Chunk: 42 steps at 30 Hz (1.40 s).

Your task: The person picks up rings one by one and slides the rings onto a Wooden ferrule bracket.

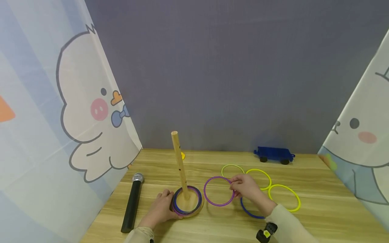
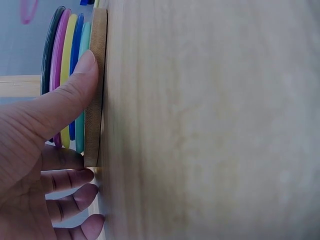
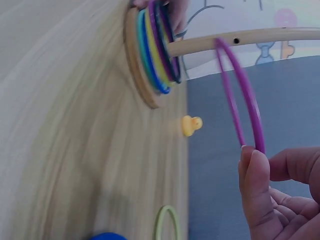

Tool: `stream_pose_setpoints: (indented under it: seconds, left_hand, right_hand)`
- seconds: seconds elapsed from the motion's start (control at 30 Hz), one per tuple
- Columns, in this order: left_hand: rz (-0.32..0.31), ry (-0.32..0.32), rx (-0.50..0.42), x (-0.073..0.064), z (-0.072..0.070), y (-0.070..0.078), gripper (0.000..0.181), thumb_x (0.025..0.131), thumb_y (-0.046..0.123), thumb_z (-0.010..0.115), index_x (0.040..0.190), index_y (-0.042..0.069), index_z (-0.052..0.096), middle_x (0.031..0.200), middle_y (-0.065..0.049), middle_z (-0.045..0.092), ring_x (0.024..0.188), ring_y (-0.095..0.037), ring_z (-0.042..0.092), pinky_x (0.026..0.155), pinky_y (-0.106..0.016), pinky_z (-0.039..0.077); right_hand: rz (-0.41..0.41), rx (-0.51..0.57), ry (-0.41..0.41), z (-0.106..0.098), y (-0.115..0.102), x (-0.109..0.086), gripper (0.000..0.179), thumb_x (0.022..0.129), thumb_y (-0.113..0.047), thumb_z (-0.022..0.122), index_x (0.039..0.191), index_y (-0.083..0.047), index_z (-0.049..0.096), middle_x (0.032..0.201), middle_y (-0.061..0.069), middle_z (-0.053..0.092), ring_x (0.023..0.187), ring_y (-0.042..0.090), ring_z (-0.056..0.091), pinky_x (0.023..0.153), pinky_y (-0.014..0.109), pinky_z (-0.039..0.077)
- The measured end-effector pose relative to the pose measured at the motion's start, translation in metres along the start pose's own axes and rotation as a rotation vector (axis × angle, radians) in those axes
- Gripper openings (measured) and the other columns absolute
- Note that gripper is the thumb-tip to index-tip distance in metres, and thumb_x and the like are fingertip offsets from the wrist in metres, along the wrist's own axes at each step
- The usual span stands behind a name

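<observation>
A wooden ring-toss stand [image 1: 180, 162], its peg upright, stands on the table. Teal, blue, yellow, purple and dark rings [image 2: 65, 55] lie stacked around the peg on the round base [image 2: 95, 110]. My left hand [image 1: 161, 207] grips the base's left side, thumb at the near edge of base and rings, fingers partly hidden beyond. To the right of the stand, my right hand [image 1: 247, 187] pinches a purple ring [image 3: 248, 100] between thumb and fingers. This ring is held up, apart from the stack; in the right wrist view it overlaps the peg.
Around the right hand lie a light green ring [image 1: 232, 165], two yellow rings, one being the rightmost ring [image 1: 299, 202], and a partly hidden blue ring [image 1: 250, 214]. A microphone [image 1: 132, 202] lies left. At the back are a blue toy wagon [image 1: 274, 154] and a yellow duck [image 3: 190, 125].
</observation>
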<state>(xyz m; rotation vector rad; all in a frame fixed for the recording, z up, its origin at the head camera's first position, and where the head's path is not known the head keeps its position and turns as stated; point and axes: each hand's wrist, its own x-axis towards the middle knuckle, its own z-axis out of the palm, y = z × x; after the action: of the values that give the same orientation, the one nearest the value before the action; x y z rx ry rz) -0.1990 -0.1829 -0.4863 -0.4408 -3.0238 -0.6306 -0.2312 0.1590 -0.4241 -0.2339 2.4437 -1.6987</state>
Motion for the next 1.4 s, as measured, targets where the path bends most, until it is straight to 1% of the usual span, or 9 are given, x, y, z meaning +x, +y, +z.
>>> stream_pose_setpoints:
  seconds: [0.07, 0.27, 0.4, 0.47, 0.63, 0.8, 0.93, 1.13, 1.4]
  left_hand:
    - [0.001, -0.001, -0.003, 0.0, 0.0, 0.0, 0.103, 0.057, 0.049, 0.091, 0.129, -0.015, 0.052, 0.12, -0.02, 0.051, 0.105, -0.041, 0.051, 0.087, -0.058, 0.048]
    - [0.011, -0.002, -0.004, -0.001, -0.001, 0.001, 0.103, 0.057, 0.048, 0.091, 0.128, -0.015, 0.052, 0.118, -0.018, 0.051, 0.103, -0.04, 0.051, 0.086, -0.058, 0.049]
    - [0.012, 0.003, -0.003, -0.001, -0.001, 0.001, 0.103, 0.056, 0.049, 0.09, 0.127, -0.016, 0.052, 0.118, -0.018, 0.05, 0.102, -0.039, 0.051, 0.084, -0.058, 0.049]
    - [0.011, 0.005, 0.0, 0.0, -0.001, 0.001, 0.104, 0.056, 0.049, 0.09, 0.128, -0.015, 0.052, 0.119, -0.018, 0.051, 0.103, -0.039, 0.051, 0.084, -0.058, 0.049]
    - [0.005, 0.003, -0.006, 0.0, 0.0, 0.0, 0.104, 0.056, 0.05, 0.09, 0.128, -0.015, 0.052, 0.119, -0.018, 0.051, 0.103, -0.039, 0.051, 0.085, -0.058, 0.049]
    - [0.009, 0.004, 0.002, 0.0, 0.0, 0.0, 0.105, 0.056, 0.051, 0.09, 0.128, -0.015, 0.052, 0.118, -0.018, 0.051, 0.103, -0.039, 0.051, 0.085, -0.058, 0.049]
    - [0.012, 0.008, 0.007, 0.0, 0.0, 0.0, 0.104, 0.056, 0.05, 0.09, 0.128, -0.015, 0.052, 0.117, -0.018, 0.051, 0.102, -0.039, 0.051, 0.083, -0.058, 0.05]
    - [0.006, 0.007, 0.008, 0.0, -0.001, 0.0, 0.103, 0.056, 0.05, 0.091, 0.127, -0.014, 0.053, 0.119, -0.018, 0.051, 0.103, -0.04, 0.051, 0.084, -0.058, 0.049]
    - [0.006, 0.005, -0.004, 0.0, -0.002, 0.001, 0.105, 0.055, 0.051, 0.09, 0.128, -0.014, 0.052, 0.119, -0.019, 0.052, 0.103, -0.04, 0.052, 0.085, -0.058, 0.049]
  right_hand:
    - [-0.012, 0.024, -0.002, -0.003, -0.004, -0.002, 0.024, 0.088, 0.003, 0.058, 0.109, 0.014, 0.061, 0.08, 0.011, 0.068, 0.057, 0.018, 0.062, 0.057, 0.044, 0.057]
    - [-0.046, 0.077, -0.009, -0.011, -0.018, -0.007, 0.027, 0.093, 0.0, 0.057, 0.115, 0.016, 0.059, 0.082, 0.01, 0.069, 0.061, 0.018, 0.063, 0.056, 0.033, 0.057]
    - [-0.053, 0.127, -0.002, -0.014, -0.03, -0.01, 0.032, 0.094, -0.001, 0.057, 0.12, 0.017, 0.055, 0.085, 0.01, 0.07, 0.064, 0.018, 0.064, 0.058, 0.031, 0.057]
    - [-0.061, 0.153, -0.003, -0.015, -0.036, -0.011, 0.034, 0.095, -0.002, 0.057, 0.122, 0.018, 0.053, 0.088, 0.01, 0.07, 0.065, 0.018, 0.064, 0.059, 0.031, 0.057]
    - [-0.087, 0.184, 0.002, -0.017, -0.051, -0.014, 0.034, 0.096, -0.002, 0.057, 0.123, 0.017, 0.053, 0.092, 0.012, 0.07, 0.064, 0.015, 0.063, 0.06, 0.029, 0.057]
    - [-0.096, 0.203, 0.026, -0.02, -0.064, -0.014, 0.032, 0.095, -0.001, 0.057, 0.123, 0.016, 0.054, 0.091, 0.013, 0.071, 0.062, 0.014, 0.064, 0.061, 0.03, 0.058]
    - [-0.104, 0.264, 0.024, -0.02, -0.073, -0.014, 0.034, 0.095, 0.0, 0.058, 0.124, 0.017, 0.053, 0.09, 0.013, 0.071, 0.063, 0.012, 0.066, 0.061, 0.029, 0.058]
    - [-0.141, 0.352, 0.026, -0.016, -0.089, -0.015, 0.035, 0.094, -0.003, 0.062, 0.122, 0.017, 0.054, 0.087, 0.01, 0.071, 0.063, 0.012, 0.066, 0.061, 0.028, 0.058]
    - [-0.182, 0.397, 0.028, -0.014, -0.115, -0.019, 0.034, 0.094, -0.007, 0.065, 0.121, 0.012, 0.057, 0.09, 0.01, 0.071, 0.065, 0.013, 0.065, 0.062, 0.029, 0.058]
